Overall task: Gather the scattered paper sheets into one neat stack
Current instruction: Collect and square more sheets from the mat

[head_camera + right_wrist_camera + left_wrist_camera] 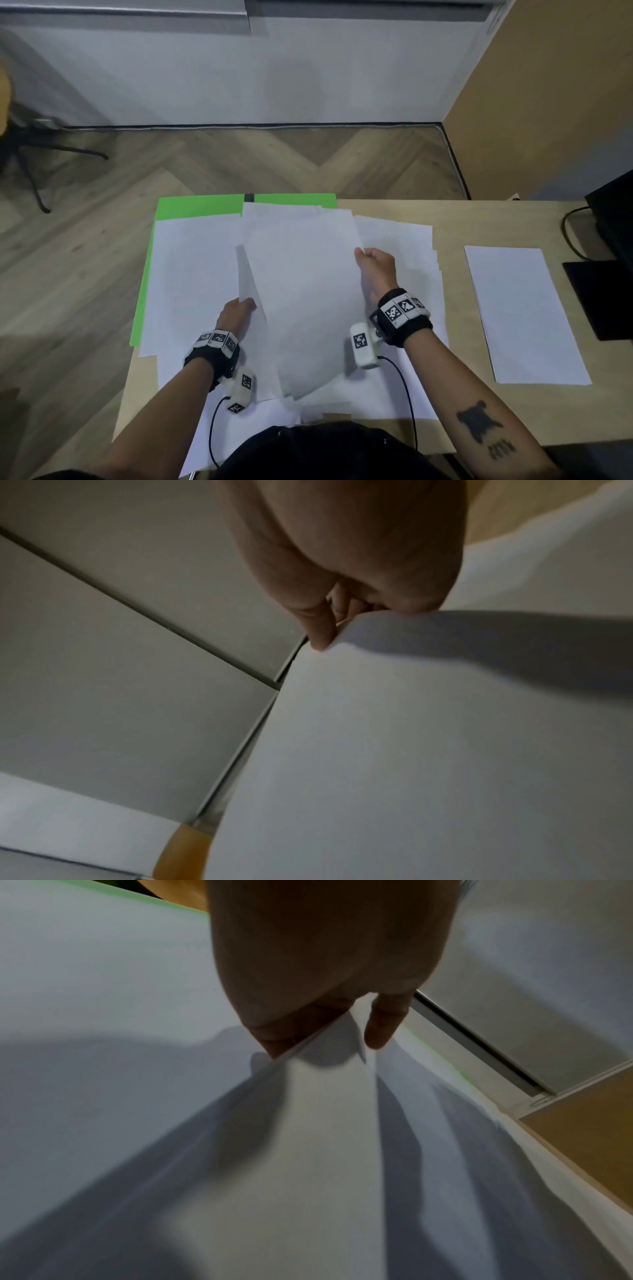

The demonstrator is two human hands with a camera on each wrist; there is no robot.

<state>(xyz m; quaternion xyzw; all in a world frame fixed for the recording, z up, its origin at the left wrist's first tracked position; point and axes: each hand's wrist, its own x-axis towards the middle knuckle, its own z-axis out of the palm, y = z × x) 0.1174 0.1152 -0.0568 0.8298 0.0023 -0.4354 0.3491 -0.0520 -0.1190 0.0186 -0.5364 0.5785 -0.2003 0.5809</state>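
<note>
Sheets (pixel 301 301) pinched at both sides by left hand (pixel 236 313) & right hand (pixel 375 265), fingers (pixel 320 631) grasping, raised over counter (pixel 479 222).

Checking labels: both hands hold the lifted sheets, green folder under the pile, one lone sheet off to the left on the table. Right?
One slip: the lone sheet lies to the right on the table, not the left, as the head view shows. The rest holds: left hand and right hand hold the lifted sheets, green folder under the pile.
</note>
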